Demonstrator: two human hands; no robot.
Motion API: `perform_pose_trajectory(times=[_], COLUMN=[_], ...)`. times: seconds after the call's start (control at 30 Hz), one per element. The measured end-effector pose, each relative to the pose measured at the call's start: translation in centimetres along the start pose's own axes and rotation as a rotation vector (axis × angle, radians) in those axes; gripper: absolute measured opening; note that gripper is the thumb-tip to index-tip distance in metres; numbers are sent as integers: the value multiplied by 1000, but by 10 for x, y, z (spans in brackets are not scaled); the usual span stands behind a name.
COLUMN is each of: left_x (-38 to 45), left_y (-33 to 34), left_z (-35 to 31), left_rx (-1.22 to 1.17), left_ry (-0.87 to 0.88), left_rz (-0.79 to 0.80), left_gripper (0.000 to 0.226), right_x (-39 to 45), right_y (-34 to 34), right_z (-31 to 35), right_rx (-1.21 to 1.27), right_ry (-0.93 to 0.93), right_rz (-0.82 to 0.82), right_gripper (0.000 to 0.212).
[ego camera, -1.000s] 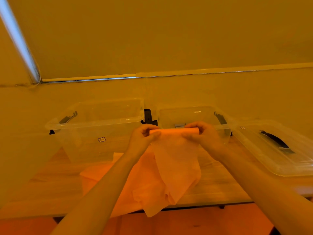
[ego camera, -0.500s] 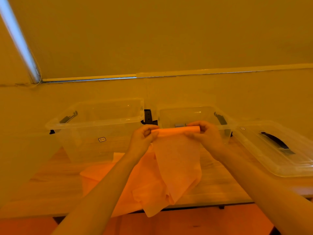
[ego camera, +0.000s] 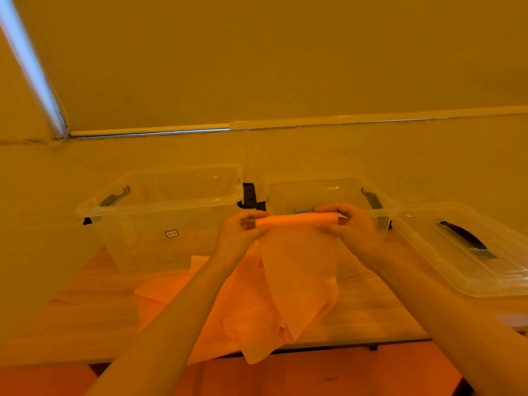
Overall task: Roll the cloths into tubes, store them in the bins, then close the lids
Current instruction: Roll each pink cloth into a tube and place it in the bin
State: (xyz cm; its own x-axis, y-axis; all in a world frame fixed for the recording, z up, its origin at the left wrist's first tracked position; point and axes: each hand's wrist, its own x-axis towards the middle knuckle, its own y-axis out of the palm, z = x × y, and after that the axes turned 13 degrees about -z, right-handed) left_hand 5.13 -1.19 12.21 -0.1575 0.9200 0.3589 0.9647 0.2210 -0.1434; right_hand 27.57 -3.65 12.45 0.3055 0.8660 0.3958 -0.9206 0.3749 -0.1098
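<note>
Two bare hands meet at the middle of the head view, holding one orange cloth (ego camera: 297, 270) up above the bench (ego camera: 94, 295). The left hand (ego camera: 238, 234) pinches the left end of the rolled top edge, its fingers (ego camera: 251, 215) curled over the roll and the thumb under it. The right hand (ego camera: 350, 227) grips the right end in the same way, fingers (ego camera: 333, 208) curled round the roll. Between the hands the top of the cloth forms a narrow, level tube, and the unrolled part hangs straight down from it, its lower end crumpled at the near edge of the bench. A second orange cloth (ego camera: 177, 298) lies spread flat on the bench below and left of the hanging one, partly under it. Behind the hands stand two clear bins side by side, both with no lid on: the left bin (ego camera: 160, 212) at middle left, with a small label on its front wall, and the right bin (ego camera: 320, 192) just behind the roll. Dark latches show at the outer ends of both bins and in the gap between them. At the right of the frame a clear lid (ego camera: 463, 252) with a dark handle lies on the bench, just beside the right bin. A plain wall fills the upper half of the frame.
</note>
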Motion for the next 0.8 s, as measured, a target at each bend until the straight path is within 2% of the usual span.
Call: perform_pose_trajectory(times=[0.13, 0.4, 0.57, 0.8], left_x=[1, -4, -4, -3], left_y=[1, -2, -1, 0], left_z=[0, -2, 1, 0], left_rx=[9, -12, -42, -29], left_ry=[2, 17, -6, 0], left_rz=[-29, 49, 15, 39], left_gripper=[22, 25, 17, 23], right_x=[-2, -2, -1, 0], right_y=[1, -1, -2, -3], right_z=[0, -5, -6, -6], right_rx=[31, 57, 31, 24], right_ry=[7, 55, 37, 55], right_rz=[21, 7, 33, -9], right_gripper=[30, 19, 28, 14])
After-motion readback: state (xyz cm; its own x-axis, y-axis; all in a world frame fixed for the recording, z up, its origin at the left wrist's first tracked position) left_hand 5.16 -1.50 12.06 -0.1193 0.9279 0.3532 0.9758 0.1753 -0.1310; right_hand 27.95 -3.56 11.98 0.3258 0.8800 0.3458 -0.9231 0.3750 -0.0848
